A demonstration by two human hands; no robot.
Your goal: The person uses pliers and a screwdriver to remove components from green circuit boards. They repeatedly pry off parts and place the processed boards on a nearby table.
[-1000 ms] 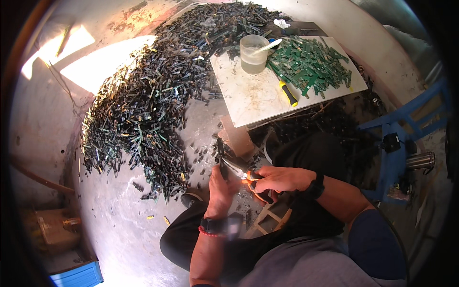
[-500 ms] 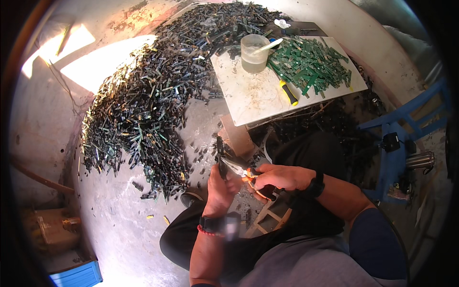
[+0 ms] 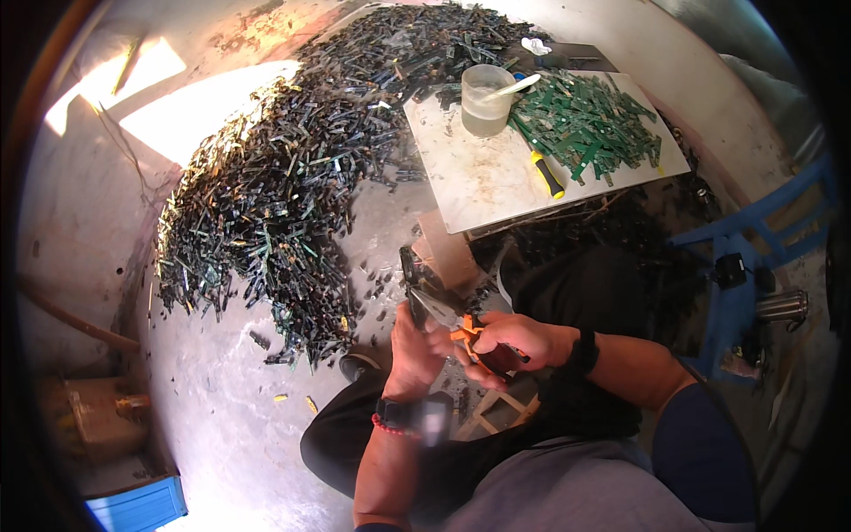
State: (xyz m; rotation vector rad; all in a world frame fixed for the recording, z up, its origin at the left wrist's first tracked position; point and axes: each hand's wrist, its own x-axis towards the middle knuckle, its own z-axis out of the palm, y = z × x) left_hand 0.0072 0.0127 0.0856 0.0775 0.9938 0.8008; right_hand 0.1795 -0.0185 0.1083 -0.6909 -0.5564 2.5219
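Note:
My left hand (image 3: 415, 359) is closed around a long, narrow dark strip (image 3: 408, 266), whose far end sticks up past the fingers. With my right hand (image 3: 523, 344) I grip a pair of pliers (image 3: 468, 333) by its orange and black handles. Its metal jaws point left and reach the strip just above my left fingers. Blur hides whether the jaws bite on it or only touch it.
A big heap of dark strips (image 3: 257, 195) covers the floor at left and behind. A white board (image 3: 443, 177) carries a plastic cup (image 3: 486, 115), green circuit strips (image 3: 589, 124) and a yellow-black screwdriver (image 3: 548, 175). A blue chair (image 3: 731, 244) stands at right.
The view has shifted slightly, so the board and heap sit a little further right. The pliers are slightly turned in my right hand, with more of the orange handle showing. Both hands keep their holds.

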